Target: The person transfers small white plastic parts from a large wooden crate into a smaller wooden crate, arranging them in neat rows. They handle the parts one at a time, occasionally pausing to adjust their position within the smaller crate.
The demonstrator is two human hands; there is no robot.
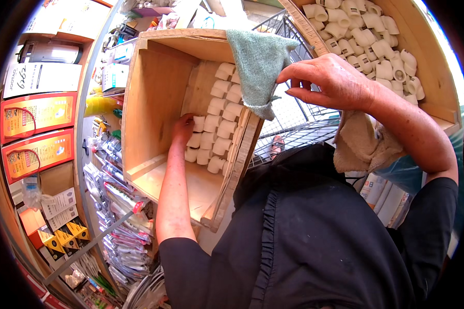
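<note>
White plastic pipe elbows (pixel 212 123) lie in neat rows on the floor of a wooden box (pixel 154 85). Inside this box my left hand (pixel 183 127) touches an elbow at the left edge of the rows; whether the fingers grip it cannot be made out. My right hand (pixel 326 82) hovers beside a green cloth (pixel 255 65) draped over the box's rim, its thumb and forefinger apart and nothing seen between them. A second wooden box (pixel 440 69) at the upper right holds a loose heap of similar elbows (pixel 371 42).
Wire mesh baskets (pixel 297 135) stand between the two boxes. A beige cloth (pixel 365 143) hangs below my right forearm. On the left are shelves with orange cartons (pixel 38 116) and many plastic-wrapped packets (pixel 112 216). White rolls (pixel 382 193) stand at the right.
</note>
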